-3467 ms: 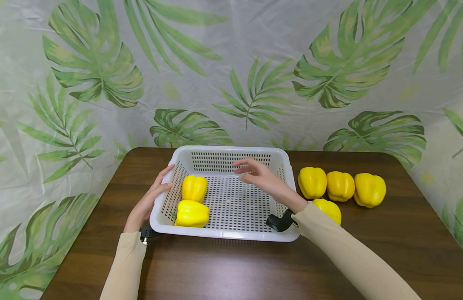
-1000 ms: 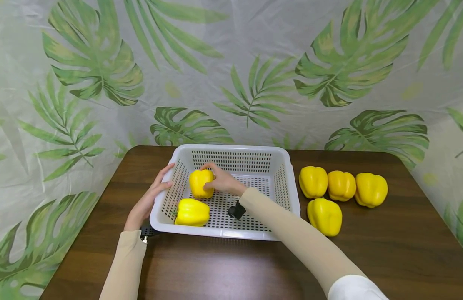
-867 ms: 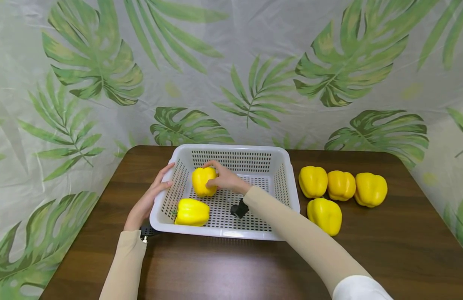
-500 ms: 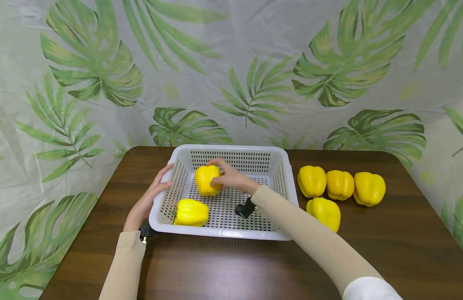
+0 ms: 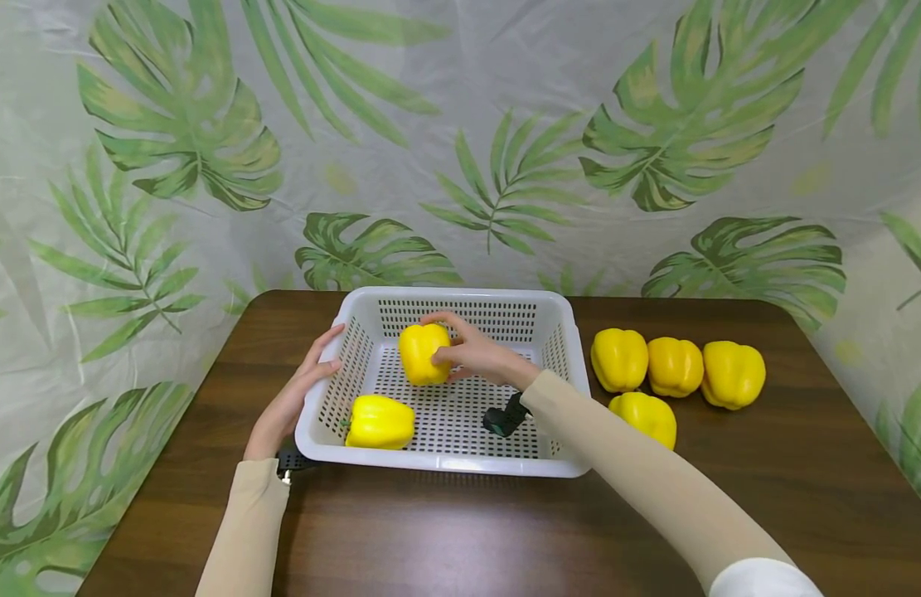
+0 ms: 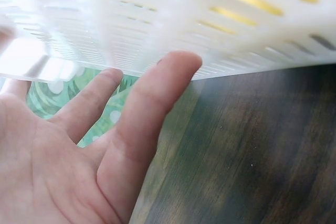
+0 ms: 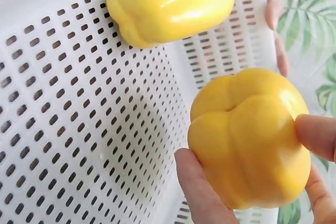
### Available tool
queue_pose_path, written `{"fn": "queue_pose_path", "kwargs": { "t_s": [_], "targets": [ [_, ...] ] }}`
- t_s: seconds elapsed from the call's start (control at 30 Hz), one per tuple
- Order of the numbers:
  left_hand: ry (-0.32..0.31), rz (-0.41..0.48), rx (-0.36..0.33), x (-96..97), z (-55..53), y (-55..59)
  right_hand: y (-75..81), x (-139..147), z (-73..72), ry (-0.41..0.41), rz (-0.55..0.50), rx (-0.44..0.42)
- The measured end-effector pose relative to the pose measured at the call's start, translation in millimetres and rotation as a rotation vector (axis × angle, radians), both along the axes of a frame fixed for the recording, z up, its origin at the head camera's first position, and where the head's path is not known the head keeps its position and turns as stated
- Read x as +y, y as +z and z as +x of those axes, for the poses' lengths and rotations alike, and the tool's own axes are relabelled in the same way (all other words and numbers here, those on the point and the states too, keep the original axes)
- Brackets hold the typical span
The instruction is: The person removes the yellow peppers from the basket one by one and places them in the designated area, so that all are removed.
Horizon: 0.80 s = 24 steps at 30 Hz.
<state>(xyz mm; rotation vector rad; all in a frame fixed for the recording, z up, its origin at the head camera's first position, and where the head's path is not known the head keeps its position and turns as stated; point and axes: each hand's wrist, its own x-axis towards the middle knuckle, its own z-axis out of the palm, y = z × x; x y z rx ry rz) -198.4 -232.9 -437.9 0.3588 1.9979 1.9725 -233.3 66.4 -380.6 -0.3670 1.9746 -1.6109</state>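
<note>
A white perforated plastic basket (image 5: 460,466) stands on the brown table. My right hand (image 5: 481,355) pinches a yellow bell pepper (image 5: 418,356) between thumb and fingers, over the basket's inside. The right wrist view shows the held pepper's lobed end, with fingertips (image 7: 317,132) on opposite sides of it. A second yellow bell pepper (image 5: 380,423) lies on its side in the basket's near left corner. At the basket's left side, my left hand (image 5: 290,402) has its fingers extended against the wall, fingertips by the rim. From the left wrist its thumb (image 6: 144,108) points toward the slotted wall.
Right of the basket, several more yellow bell peppers sit on the table: a row of three, starting with one pepper (image 5: 619,361) close to the basket, and another pepper (image 5: 647,417) in front, partly behind the right sleeve. A leaf-print cloth (image 5: 497,182) hangs behind the table.
My right hand, earlier raised with nothing in it, has taken hold of the far pepper in the basket and moved it up and right, away from the left wall. The left hand stays put.
</note>
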Motion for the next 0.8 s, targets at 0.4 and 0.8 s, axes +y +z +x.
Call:
{"fn": "queue_pose_path", "kwargs": {
  "t_s": [0.4, 0.8],
  "targets": [
    [-0.001, -0.003, 0.004, 0.7, 0.2, -0.3, 7.0, 20, 9.8, -0.029, -0.007, 0.024],
    [-0.007, -0.010, 0.019, 1.3, 1.1, -0.6, 15.9, 42, 19.6, -0.026, -0.029, 0.027]
  ]
}}
